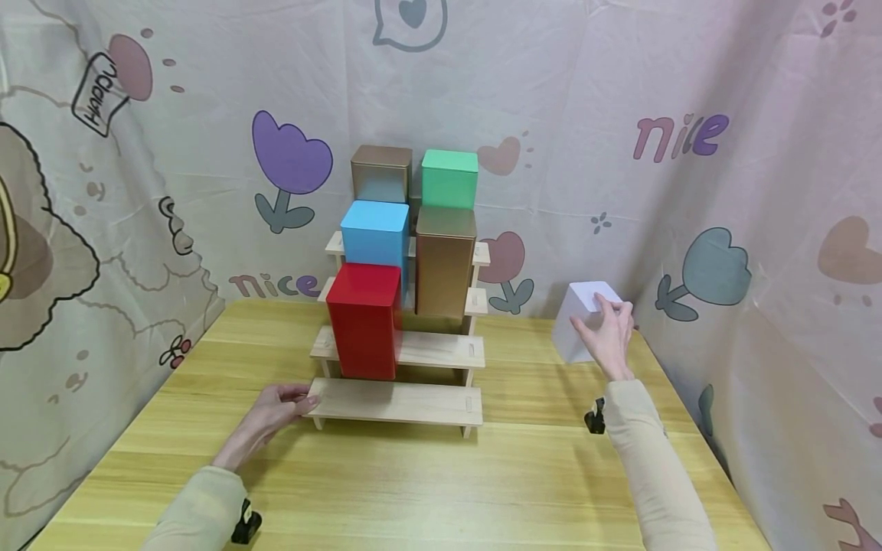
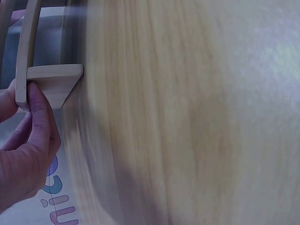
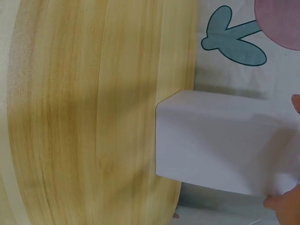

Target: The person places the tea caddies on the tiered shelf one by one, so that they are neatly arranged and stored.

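At the left end of the lowest step of a wooden tiered display stand [image 1: 396, 401], my left hand [image 1: 270, 417] pinches the board between thumb and fingers; the left wrist view shows the thumb on one face of the board [image 2: 22, 61] and fingers on the other. Over to the right, my right hand [image 1: 609, 333] grips a white box [image 1: 573, 325] near its top, thumb and fingers on opposite sides. The white box stands upright by the table's back edge. In the right wrist view only fingertips [image 3: 283, 206] show at the upper end of the box.
On the stand's tiers are a red box [image 1: 364, 325], a blue box [image 1: 374, 229], a tall brown box [image 1: 444, 264], a green box [image 1: 449, 180] and another brown box [image 1: 381, 174]. A printed curtain [image 1: 565, 99] surrounds the wooden table [image 1: 386, 490] at the back and sides.
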A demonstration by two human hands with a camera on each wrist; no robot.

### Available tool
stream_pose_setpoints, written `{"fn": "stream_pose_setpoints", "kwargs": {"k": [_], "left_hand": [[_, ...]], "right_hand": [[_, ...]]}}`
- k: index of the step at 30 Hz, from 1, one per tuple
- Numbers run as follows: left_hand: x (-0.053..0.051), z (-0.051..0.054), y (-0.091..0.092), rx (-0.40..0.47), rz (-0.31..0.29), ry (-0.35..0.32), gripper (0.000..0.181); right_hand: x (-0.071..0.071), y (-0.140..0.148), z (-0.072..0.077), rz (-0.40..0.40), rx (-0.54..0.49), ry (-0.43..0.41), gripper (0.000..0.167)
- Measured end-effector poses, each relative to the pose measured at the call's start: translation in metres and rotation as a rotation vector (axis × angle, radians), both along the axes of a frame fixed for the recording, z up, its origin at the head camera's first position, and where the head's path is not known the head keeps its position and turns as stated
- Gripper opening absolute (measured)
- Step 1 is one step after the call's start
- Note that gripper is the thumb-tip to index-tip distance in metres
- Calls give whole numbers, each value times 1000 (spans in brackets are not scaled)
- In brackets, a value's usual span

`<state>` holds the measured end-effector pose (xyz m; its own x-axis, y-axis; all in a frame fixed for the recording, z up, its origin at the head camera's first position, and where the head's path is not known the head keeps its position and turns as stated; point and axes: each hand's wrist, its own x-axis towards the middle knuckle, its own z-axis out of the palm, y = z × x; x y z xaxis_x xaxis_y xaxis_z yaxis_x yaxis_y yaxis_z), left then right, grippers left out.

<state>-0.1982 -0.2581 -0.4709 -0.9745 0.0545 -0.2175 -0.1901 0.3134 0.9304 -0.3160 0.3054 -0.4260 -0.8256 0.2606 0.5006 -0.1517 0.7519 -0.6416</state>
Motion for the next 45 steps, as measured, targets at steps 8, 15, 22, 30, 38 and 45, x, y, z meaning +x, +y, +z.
{"fn": "stream_pose_setpoints", "kwargs": {"k": [8, 15, 22, 30, 38, 45], "left_hand": [[1, 1, 0, 10, -9, 2, 52], [3, 3, 0, 1, -7, 6, 54], [4, 2, 0, -21, -14, 11, 54], [4, 4, 1, -69, -11, 4, 53], [4, 5, 1, -69, -12, 6, 54], [5, 5, 1, -65, -9, 7, 55]], "right_hand": [[-2, -1, -3, -23, -48, 39, 58], [-3, -1, -3, -29, -87, 32, 59], [-2, -2, -3, -18, -141, 47, 63], [2, -2, -2, -1, -335, -57, 87], [1, -2, 1, -12, -505, -166, 94], [0, -3, 2, -11, -512, -164, 92]]}}
